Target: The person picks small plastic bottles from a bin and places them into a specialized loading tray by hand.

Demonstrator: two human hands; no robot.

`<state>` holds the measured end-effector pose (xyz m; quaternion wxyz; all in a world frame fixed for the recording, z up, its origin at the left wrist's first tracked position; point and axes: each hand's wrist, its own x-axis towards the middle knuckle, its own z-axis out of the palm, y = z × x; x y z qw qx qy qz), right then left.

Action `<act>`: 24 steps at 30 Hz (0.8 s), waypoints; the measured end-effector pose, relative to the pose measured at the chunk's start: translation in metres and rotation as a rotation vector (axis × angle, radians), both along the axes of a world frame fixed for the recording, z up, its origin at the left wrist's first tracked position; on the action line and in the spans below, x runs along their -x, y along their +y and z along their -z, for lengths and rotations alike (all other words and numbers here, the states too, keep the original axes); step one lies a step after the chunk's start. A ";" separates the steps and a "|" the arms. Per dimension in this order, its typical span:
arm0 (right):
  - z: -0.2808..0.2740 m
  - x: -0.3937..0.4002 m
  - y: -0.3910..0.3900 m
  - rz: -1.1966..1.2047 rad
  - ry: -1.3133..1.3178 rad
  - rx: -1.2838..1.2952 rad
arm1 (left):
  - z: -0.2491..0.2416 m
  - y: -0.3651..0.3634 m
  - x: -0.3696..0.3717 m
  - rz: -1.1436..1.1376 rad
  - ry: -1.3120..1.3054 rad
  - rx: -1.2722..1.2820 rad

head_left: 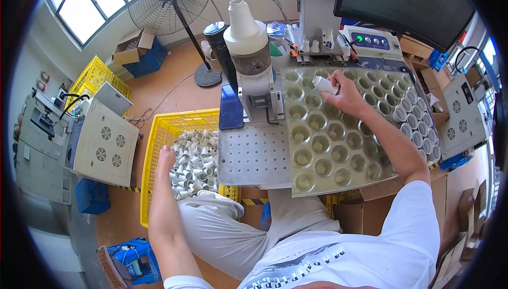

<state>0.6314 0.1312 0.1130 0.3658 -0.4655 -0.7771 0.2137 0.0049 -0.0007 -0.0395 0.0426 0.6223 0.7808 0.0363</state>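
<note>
My right hand (344,96) is closed round a white plastic cup-shaped part (324,85), held tilted above the far left of a tray (338,175) with rows of round clear pockets. Similar white parts (415,122) stand packed together at the tray's right end. Over the left side of a yellow crate (150,183) is my left hand (166,159), its fingers turned away from view. Many small white parts (193,167) lie heaped in the crate, just right of that hand.
A machine with a white cone-topped holder (246,38) stands behind a perforated metal plate (254,154), beside a blue phone-like slab (230,107). Behind the tray are a control box (373,43) and a monitor (407,6). A floor fan (206,75) stands further back.
</note>
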 end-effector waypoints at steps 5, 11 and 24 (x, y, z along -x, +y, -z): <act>0.001 -0.002 0.000 0.009 -0.017 -0.028 | -0.006 0.006 -0.009 -0.345 -0.360 -0.091; 0.002 -0.003 0.001 0.003 -0.029 -0.047 | -0.019 0.010 -0.013 0.047 0.049 0.132; -0.049 0.012 0.027 0.006 0.000 -0.025 | -0.287 0.160 -0.240 0.087 -0.914 -0.684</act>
